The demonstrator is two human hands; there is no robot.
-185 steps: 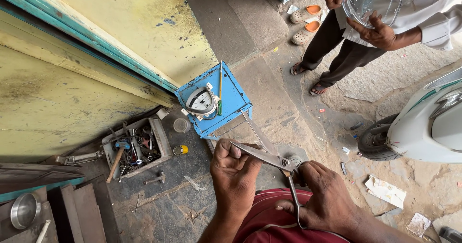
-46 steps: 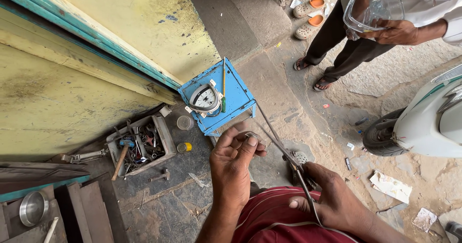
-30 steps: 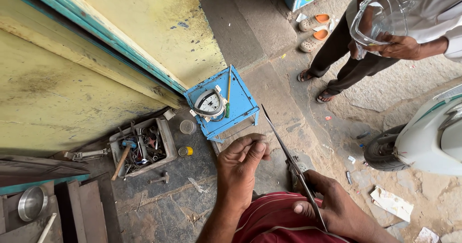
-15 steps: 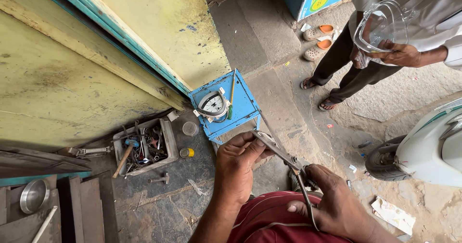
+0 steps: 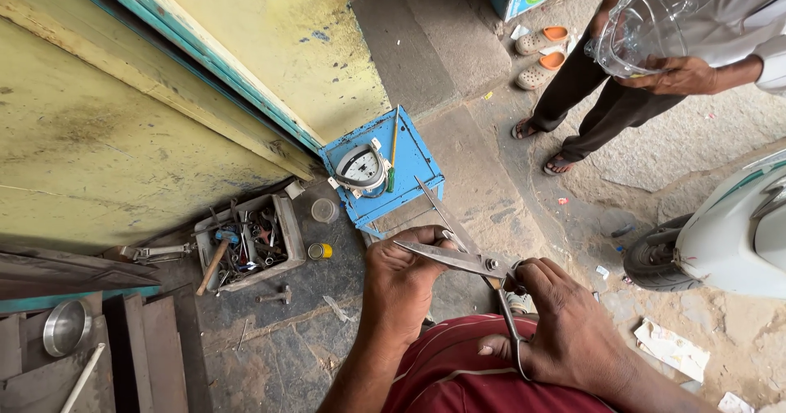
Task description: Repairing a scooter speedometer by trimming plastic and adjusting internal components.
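Note:
My right hand [image 5: 565, 327] grips the handles of large metal shears [image 5: 458, 253], whose two blades are spread apart. My left hand [image 5: 401, 286] is closed on something small right at the blades; the piece itself is hidden by my fingers. Both hands hover over my lap, which is covered in red cloth [image 5: 475, 372]. Just beyond the shears stands a small blue stool [image 5: 417, 163] with a round white gauge [image 5: 360, 167] and a green-handled screwdriver [image 5: 393, 155] on top.
An open box of tools [image 5: 250, 241] lies on the dark floor to the left, with a small yellow tin [image 5: 319, 251] beside it. Another person stands at top right holding a clear plastic jar [image 5: 639, 32]. A white scooter [image 5: 729, 233] is parked on the right.
The shears went from shut and pointing away to spread open, with one blade now level across my left hand. My left hand stayed closed at the blades.

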